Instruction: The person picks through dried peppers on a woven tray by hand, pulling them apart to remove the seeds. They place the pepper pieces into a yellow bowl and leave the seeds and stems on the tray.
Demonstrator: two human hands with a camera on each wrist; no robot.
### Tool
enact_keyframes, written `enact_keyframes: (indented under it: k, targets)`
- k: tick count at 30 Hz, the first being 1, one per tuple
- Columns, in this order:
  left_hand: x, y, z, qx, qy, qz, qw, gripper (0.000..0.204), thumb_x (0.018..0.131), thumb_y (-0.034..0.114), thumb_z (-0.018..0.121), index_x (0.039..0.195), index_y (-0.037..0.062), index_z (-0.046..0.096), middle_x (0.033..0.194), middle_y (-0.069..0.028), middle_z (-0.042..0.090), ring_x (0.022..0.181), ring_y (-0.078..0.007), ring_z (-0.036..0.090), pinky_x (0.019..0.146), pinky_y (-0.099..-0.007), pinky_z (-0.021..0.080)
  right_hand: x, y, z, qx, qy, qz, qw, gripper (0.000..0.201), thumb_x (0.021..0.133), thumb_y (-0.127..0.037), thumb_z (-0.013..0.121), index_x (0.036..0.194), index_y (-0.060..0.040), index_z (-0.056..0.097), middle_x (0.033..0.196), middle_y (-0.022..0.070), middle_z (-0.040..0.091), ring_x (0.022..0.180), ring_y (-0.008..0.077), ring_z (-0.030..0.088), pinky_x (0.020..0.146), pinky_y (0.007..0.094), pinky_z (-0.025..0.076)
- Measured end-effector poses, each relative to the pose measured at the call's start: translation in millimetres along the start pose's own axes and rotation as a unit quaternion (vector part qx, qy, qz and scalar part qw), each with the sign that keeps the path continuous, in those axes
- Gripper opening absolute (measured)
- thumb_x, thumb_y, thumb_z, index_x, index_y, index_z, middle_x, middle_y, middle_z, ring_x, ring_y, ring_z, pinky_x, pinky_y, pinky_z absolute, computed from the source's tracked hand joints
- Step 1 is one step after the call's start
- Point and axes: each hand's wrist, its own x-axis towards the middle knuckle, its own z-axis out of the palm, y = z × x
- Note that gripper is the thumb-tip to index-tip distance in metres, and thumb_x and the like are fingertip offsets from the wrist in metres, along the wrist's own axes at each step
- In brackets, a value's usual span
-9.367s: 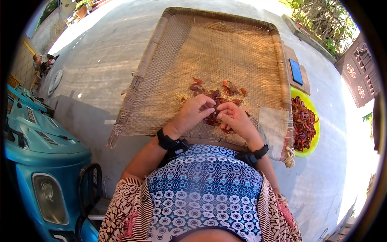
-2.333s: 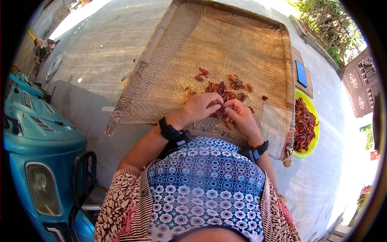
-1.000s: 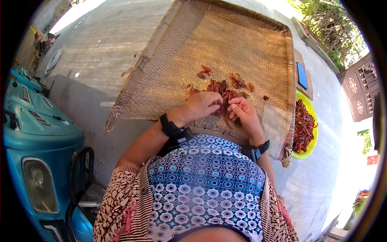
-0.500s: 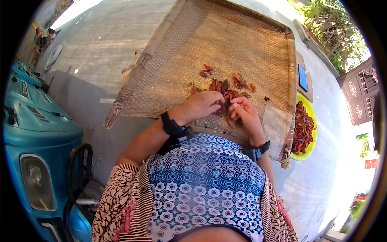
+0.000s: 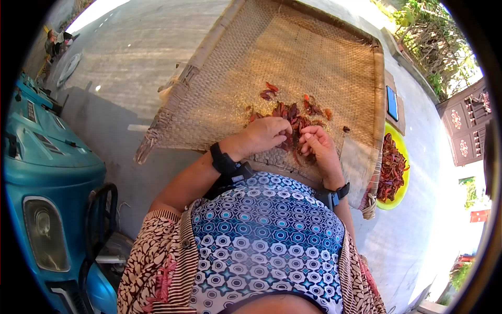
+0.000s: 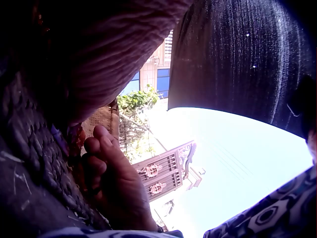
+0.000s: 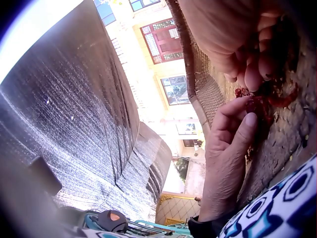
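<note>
Dried red chilies (image 5: 285,111) lie in a loose pile on a woven tray (image 5: 314,57), with pale seeds scattered around them. My left hand (image 5: 261,135) is over the near side of the pile; in the right wrist view that left hand (image 7: 225,148) pinches a dark red chili piece (image 7: 255,105) between thumb and finger. Just to its right, my right hand (image 5: 320,147) has its fingers curled in at the chilies. Its fingertips meet the same piece in the right wrist view, their grip partly hidden. The left wrist view shows the right hand (image 6: 121,181) with thumb against curled fingers.
A yellow-green basin (image 5: 401,178) full of dried chilies stands right of the tray, below a phone (image 5: 392,102) on a board. A teal vehicle (image 5: 57,162) is at the left. Someone (image 5: 54,43) sits far off at upper left.
Over the last second the hands have barely moved, while the head view has shifted slightly. Compared with the earliest frame, more chilies show in the pile and the right hand's fingers are more curled.
</note>
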Motion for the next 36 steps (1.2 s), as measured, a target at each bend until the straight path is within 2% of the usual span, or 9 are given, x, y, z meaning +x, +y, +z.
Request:
enact_keyframes:
  k: [12,15,24,27,30,33,36]
  targets:
    - [-0.5,-2.5,1.1,-0.005,0.001,0.005,1.0,0.018,0.084,0.008,0.065,0.102,0.0042,0.061,0.09,-0.0112,0.061,0.084,-0.0254,0.063,0.075,-0.0355,0.052,1.1,2.5,-2.3,0.013,0.007,-0.001,1.0,0.018,0.099,-0.018,0.054,0.111,-0.0056,0.059,0.09,0.0003,0.062,0.069,0.0051,0.057,0.063,0.02,0.046]
    - [-0.5,1.1,-0.9,-0.016,-0.008,-0.01,1.0,0.017,0.082,0.01,0.063,0.098,0.0046,0.06,0.091,-0.0125,0.061,0.091,-0.0307,0.062,0.08,-0.04,0.05,1.2,2.7,-2.5,0.015,0.009,0.0,1.0,0.018,0.099,-0.018,0.054,0.111,-0.0058,0.059,0.09,0.0001,0.062,0.069,0.0049,0.057,0.062,0.0198,0.046]
    - [-0.8,-3.3,1.3,0.002,-0.014,-0.009,1.0,0.018,0.084,0.012,0.062,0.1,0.0046,0.06,0.092,-0.0127,0.061,0.092,-0.031,0.061,0.081,-0.0403,0.05,1.8,3.3,-3.2,0.022,0.01,-0.001,1.0,0.018,0.099,-0.018,0.054,0.111,-0.0055,0.059,0.089,0.0003,0.063,0.068,0.0048,0.057,0.062,0.0194,0.046]
    - [-0.8,-4.2,1.9,0.012,-0.015,-0.005,1.0,0.018,0.084,0.008,0.063,0.101,0.0044,0.061,0.092,-0.0113,0.059,0.09,-0.0273,0.061,0.079,-0.0362,0.051,0.9,1.1,-1.8,0.021,0.012,0.002,1.0,0.018,0.099,-0.018,0.054,0.111,-0.0052,0.059,0.089,0.0004,0.063,0.068,0.0048,0.057,0.061,0.0195,0.046]
    - [-0.3,-1.8,-0.8,0.001,-0.02,-0.013,1.0,0.017,0.084,0.012,0.062,0.099,0.0042,0.06,0.093,-0.0132,0.062,0.092,-0.0315,0.061,0.082,-0.0408,0.05,1.9,3.3,-3.4,0.028,0.01,0.002,1.0,0.019,0.099,-0.018,0.055,0.111,-0.0051,0.059,0.089,0.0005,0.063,0.068,0.0049,0.057,0.061,0.0196,0.046]
    - [1.0,0.3,-0.9,-0.003,-0.005,-0.003,1.0,0.017,0.084,0.011,0.062,0.1,0.0039,0.06,0.093,-0.0132,0.063,0.091,-0.0305,0.063,0.08,-0.0397,0.05,1.7,3.0,-3.6,0.029,0.007,0.001,1.0,0.019,0.098,-0.018,0.055,0.112,-0.0048,0.059,0.089,0.0006,0.063,0.068,0.005,0.057,0.062,0.0196,0.046]
    - [1.8,7.4,-4.3,-0.039,0.027,-0.022,0.999,0.017,0.086,0.008,0.064,0.102,0.0035,0.062,0.091,-0.0123,0.064,0.086,-0.0269,0.065,0.076,-0.0347,0.052,1.1,-0.1,-2.4,0.002,-0.006,-0.006,1.0,0.021,0.098,-0.018,0.056,0.113,-0.0041,0.057,0.09,0.0007,0.062,0.07,0.0052,0.056,0.064,0.0195,0.046]
